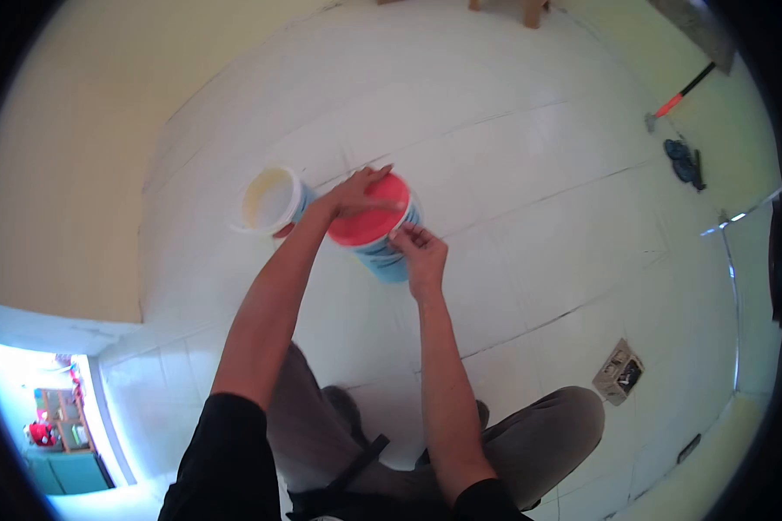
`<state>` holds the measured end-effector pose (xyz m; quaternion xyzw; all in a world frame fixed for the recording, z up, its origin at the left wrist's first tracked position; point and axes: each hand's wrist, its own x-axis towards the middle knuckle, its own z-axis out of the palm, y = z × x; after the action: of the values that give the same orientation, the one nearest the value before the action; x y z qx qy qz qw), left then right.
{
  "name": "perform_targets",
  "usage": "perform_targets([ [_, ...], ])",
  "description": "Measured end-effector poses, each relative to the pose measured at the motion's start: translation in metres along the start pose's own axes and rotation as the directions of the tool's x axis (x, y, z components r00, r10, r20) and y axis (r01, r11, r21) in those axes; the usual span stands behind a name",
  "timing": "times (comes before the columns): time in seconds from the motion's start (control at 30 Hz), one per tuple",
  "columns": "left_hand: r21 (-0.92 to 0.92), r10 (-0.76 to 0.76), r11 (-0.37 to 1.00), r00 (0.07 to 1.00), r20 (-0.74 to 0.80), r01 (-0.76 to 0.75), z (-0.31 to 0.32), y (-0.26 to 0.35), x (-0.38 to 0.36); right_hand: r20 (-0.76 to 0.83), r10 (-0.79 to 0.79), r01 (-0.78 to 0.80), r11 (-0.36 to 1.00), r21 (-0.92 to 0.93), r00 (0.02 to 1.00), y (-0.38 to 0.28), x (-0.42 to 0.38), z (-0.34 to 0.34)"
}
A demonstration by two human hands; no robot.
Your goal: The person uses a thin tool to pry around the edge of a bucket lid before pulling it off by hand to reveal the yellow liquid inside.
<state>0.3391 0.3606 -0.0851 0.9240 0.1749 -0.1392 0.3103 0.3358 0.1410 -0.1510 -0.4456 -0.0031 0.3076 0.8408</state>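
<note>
A blue and white bucket (386,264) with a red lid (367,224) stands on the tiled floor in front of my knees. My left hand (361,195) lies on top of the lid with its fingers spread. At the lid's near right rim, my right hand (419,247) has its fingers curled against the edge; whether it pinches the rim is too small to tell. Just left of the lidded bucket is an open white bucket (274,201), pale yellowish inside.
A hammer-like tool with a red and black handle (669,106) leans at the upper right, near dark objects (685,163). Folded newspaper (619,373) lies at the right. Wooden legs (533,12) show at the top, a doorway with shelves (63,417) at lower left.
</note>
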Motion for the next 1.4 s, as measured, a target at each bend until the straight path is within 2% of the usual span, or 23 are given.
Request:
perform_targets([
  [0.07, 0.146, 0.015, 0.989, 0.999, -0.051, -0.007, 0.015, -0.005, -0.004, 0.074, 0.068, -0.064, 0.996, -0.056, 0.995, -0.017, 0.003, -0.015],
  [0.13, 0.261, -0.024, 0.964, 0.996, -0.084, 0.045, 0.026, 0.018, -0.023, 0.135, 0.114, -0.103, 0.991, -0.085, 0.984, -0.023, 0.002, -0.035],
  [0.27, 0.32, -0.031, 0.942, 0.975, -0.219, 0.102, 0.044, 0.045, -0.034, 0.201, 0.091, -0.067, 0.99, -0.122, 0.975, -0.023, 0.002, -0.061],
  [0.4, 0.355, -0.038, 0.923, 0.955, -0.294, 0.146, 0.047, 0.063, -0.046, 0.189, 0.195, -0.165, 0.973, -0.161, 0.962, -0.03, 0.006, -0.066],
  [0.5, 0.31, -0.045, 0.942, 0.963, -0.266, 0.13, 0.041, 0.07, -0.05, 0.128, 0.245, -0.229, 0.964, -0.134, 0.961, -0.038, -0.004, -0.059],
  [0.53, 0.283, -0.047, 0.952, 0.971, -0.233, 0.114, 0.039, 0.066, -0.05, 0.064, 0.303, -0.291, 0.945, -0.15, 0.951, -0.052, -0.01, -0.05],
  [0.63, 0.196, -0.08, 0.976, 0.993, -0.086, 0.095, 0.009, 0.078, -0.065, -0.297, 0.242, -0.324, 0.906, -0.272, 0.924, -0.071, -0.016, -0.043],
  [0.7, 0.077, -0.114, 0.991, 0.993, 0.01, 0.113, -0.008, 0.084, -0.082, -0.427, 0.17, -0.328, 0.885, -0.33, 0.888, -0.115, -0.035, -0.04],
  [0.73, 0.03, -0.039, 0.999, 0.999, 0.0, 0.039, -0.018, 0.086, -0.097, -0.485, 0.129, -0.33, 0.874, -0.356, 0.865, -0.143, -0.046, -0.036],
  [0.77, -0.018, 0.041, 0.999, 0.999, -0.017, -0.041, -0.03, 0.092, -0.116, -0.467, 0.109, -0.304, 0.879, -0.366, 0.878, -0.172, -0.058, -0.033],
  [0.83, -0.085, 0.049, 0.995, 0.997, -0.062, -0.054, -0.064, 0.119, -0.161, -0.435, 0.063, -0.251, 0.886, -0.389, 0.898, -0.237, -0.094, -0.032],
  [0.9, -0.176, -0.048, 0.984, 0.997, -0.055, 0.038, -0.102, 0.158, -0.21, -0.423, 0.078, -0.293, 0.83, -0.474, 0.903, -0.308, -0.142, -0.033],
  [0.97, -0.333, -0.2, 0.926, 0.98, -0.024, 0.18, -0.158, 0.231, -0.259, -0.476, 0.069, -0.36, 0.75, -0.554, 0.877, -0.381, -0.189, -0.033],
  [1.03, -0.436, -0.208, 0.883, 0.978, -0.029, 0.175, -0.194, 0.276, -0.293, -0.485, 0.058, -0.394, 0.67, -0.629, 0.872, -0.454, -0.228, -0.032],
  [1.1, -0.519, -0.231, 0.836, 0.972, -0.04, 0.177, -0.232, 0.33, -0.313, -0.608, 0.145, -0.467, 0.782, -0.412, 0.78, -0.523, -0.25, -0.025],
  [1.17, -0.67, -0.312, 0.701, 0.95, 0.019, 0.244, -0.254, 0.371, -0.313, -0.666, 0.151, -0.511, 0.768, -0.386, 0.73, -0.574, -0.253, -0.022],
  [1.2, -0.683, -0.326, 0.678, 0.944, 0.052, 0.272, -0.266, 0.391, -0.307, -0.694, 0.156, -0.536, 0.757, -0.372, 0.702, -0.597, -0.248, -0.027],
  [1.3, -0.679, -0.226, 0.711, 0.974, 0.027, 0.184, -0.291, 0.445, -0.266, -0.679, 0.21, -0.582, 0.719, -0.38, 0.704, -0.652, -0.201, -0.046],
  [1.33, -0.662, -0.204, 0.731, 0.979, 0.019, 0.165, -0.301, 0.462, -0.246, -0.649, 0.166, -0.57, 0.665, -0.482, 0.742, -0.666, -0.174, -0.058],
  [1.4, -0.613, -0.152, 0.78, 0.988, 0.015, 0.129, -0.317, 0.486, -0.193, -0.664, 0.108, -0.509, 0.736, -0.447, 0.74, -0.698, -0.108, -0.078],
])
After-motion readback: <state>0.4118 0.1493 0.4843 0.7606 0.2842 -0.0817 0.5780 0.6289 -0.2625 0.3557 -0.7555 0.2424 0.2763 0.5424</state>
